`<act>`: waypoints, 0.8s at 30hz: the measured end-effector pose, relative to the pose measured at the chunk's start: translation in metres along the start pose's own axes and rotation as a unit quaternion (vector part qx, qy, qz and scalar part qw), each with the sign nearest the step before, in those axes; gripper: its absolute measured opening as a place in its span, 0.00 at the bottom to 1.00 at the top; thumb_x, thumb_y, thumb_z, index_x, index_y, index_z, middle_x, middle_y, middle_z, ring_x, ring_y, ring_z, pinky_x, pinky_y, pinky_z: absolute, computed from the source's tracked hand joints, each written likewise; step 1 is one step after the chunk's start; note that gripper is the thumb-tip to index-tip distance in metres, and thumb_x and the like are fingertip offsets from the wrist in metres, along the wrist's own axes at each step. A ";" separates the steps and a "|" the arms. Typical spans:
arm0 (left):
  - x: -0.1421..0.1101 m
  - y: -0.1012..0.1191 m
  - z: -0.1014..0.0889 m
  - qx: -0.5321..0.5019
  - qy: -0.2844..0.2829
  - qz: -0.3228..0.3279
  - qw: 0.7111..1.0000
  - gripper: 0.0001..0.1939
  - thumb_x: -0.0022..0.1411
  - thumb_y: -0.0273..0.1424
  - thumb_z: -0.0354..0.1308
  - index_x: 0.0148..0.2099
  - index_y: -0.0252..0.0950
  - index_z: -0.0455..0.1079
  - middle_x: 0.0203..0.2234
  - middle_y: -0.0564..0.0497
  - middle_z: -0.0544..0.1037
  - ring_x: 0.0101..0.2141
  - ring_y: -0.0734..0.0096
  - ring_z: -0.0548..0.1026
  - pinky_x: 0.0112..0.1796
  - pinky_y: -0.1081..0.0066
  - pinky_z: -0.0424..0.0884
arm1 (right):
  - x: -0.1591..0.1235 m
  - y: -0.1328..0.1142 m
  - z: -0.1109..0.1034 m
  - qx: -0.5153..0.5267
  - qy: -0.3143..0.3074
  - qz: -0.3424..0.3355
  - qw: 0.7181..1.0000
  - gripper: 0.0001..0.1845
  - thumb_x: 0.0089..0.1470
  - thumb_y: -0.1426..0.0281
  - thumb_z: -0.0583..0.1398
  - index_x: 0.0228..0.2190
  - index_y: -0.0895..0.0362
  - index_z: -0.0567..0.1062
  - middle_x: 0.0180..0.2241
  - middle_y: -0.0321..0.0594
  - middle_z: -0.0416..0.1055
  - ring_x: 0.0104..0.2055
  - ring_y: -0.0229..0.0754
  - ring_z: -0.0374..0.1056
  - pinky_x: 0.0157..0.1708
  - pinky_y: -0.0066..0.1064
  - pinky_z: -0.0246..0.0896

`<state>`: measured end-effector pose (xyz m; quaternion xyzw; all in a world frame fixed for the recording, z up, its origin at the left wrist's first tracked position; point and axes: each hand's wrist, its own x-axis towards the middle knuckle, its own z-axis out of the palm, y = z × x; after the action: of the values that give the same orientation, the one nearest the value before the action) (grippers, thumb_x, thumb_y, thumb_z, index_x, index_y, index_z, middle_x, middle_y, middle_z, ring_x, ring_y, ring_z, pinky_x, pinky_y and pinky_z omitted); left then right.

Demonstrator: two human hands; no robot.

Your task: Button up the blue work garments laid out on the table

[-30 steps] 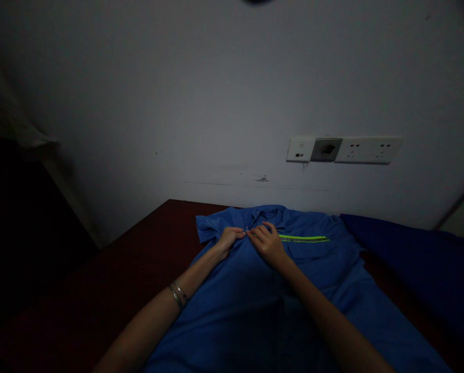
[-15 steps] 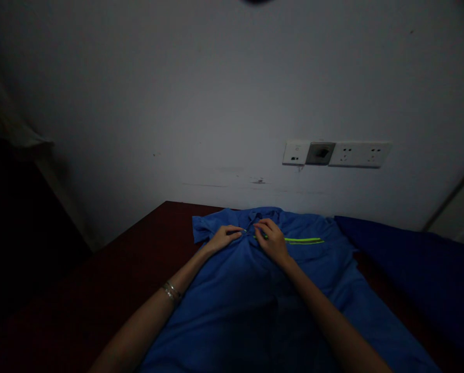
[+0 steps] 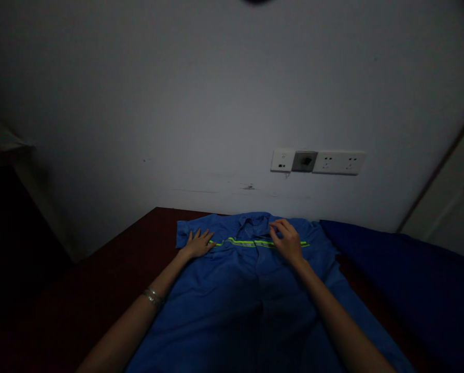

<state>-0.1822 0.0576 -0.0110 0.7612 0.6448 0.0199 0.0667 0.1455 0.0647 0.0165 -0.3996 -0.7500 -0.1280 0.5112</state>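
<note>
A blue short-sleeved work shirt (image 3: 235, 290) lies front up with its collar toward the wall. A yellow-green reflective stripe (image 3: 251, 243) crosses its chest. My left hand (image 3: 197, 244) rests flat on the shirt's left chest, near the sleeve, with fingers spread. At the right side of the collar (image 3: 261, 226), my right hand (image 3: 288, 242) has its thumb and fingers drawn together in a pinch at the cloth. The exact contact at those fingertips is hard to see in the dim light. Creases run down the shirt below the stripe.
The shirt lies on a dark red tabletop (image 3: 138, 243) against a pale wall (image 3: 200, 114). Darker blue cloth (image 3: 403, 274) lies to the right. Sockets and switches (image 3: 336, 162) sit on the wall above. A door (image 3: 449, 207) stands at far right.
My left hand has left the collar front, moved left and flattened on the chest. My right hand has shifted right along the collar. More of the stripe shows, and the view has turned slightly right.
</note>
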 end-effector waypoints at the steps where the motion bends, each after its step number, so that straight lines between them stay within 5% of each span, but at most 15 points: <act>1: 0.002 -0.002 -0.001 0.007 -0.004 -0.002 1.000 0.34 0.60 0.52 0.35 0.64 0.42 0.46 0.62 0.47 0.47 0.61 0.45 0.40 0.54 0.41 0.34 | -0.003 0.005 -0.004 -0.007 0.002 0.009 1.000 0.10 0.54 0.70 0.53 0.33 0.57 0.73 0.34 0.42 0.69 0.35 0.41 0.66 0.37 0.34 0.61; 11: 0.017 -0.011 -0.023 0.050 -0.049 -0.004 0.998 0.33 0.60 0.52 0.35 0.64 0.45 0.44 0.63 0.48 0.46 0.60 0.42 0.46 0.53 0.40 0.41 | -0.040 0.057 -0.046 -0.058 -0.018 0.110 0.992 0.10 0.53 0.69 0.53 0.32 0.57 0.73 0.33 0.42 0.70 0.35 0.42 0.67 0.36 0.33 0.61; 15: 0.024 0.006 -0.042 0.126 -0.041 -0.040 0.990 0.28 0.58 0.47 0.46 0.59 0.43 0.59 0.56 0.41 0.63 0.53 0.39 0.61 0.49 0.39 0.49 | -0.043 0.069 -0.055 -0.057 -0.005 0.136 0.989 0.10 0.52 0.67 0.53 0.32 0.57 0.73 0.34 0.42 0.70 0.35 0.42 0.67 0.37 0.34 0.61; 18: 0.033 0.037 -0.056 0.169 0.013 -0.028 0.985 0.16 0.56 0.36 0.53 0.45 0.36 0.72 0.42 0.36 0.75 0.46 0.42 0.69 0.48 0.41 0.50 | -0.040 0.074 -0.060 -0.046 0.004 0.144 0.989 0.11 0.52 0.67 0.53 0.32 0.57 0.73 0.33 0.42 0.70 0.33 0.42 0.67 0.37 0.34 0.61; 24: 0.044 0.152 -0.071 0.109 0.155 0.108 0.976 0.14 0.57 0.28 0.48 0.42 0.34 0.73 0.41 0.38 0.75 0.49 0.52 0.66 0.54 0.52 0.46 | -0.026 0.074 -0.072 -0.003 0.003 0.141 0.990 0.09 0.50 0.69 0.53 0.29 0.57 0.73 0.30 0.41 0.69 0.29 0.40 0.65 0.34 0.34 0.62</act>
<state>-0.0344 0.0823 0.0763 0.8169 0.5593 0.0743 -0.1199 0.2515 0.0575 0.0093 -0.5026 -0.6841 -0.0586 0.5252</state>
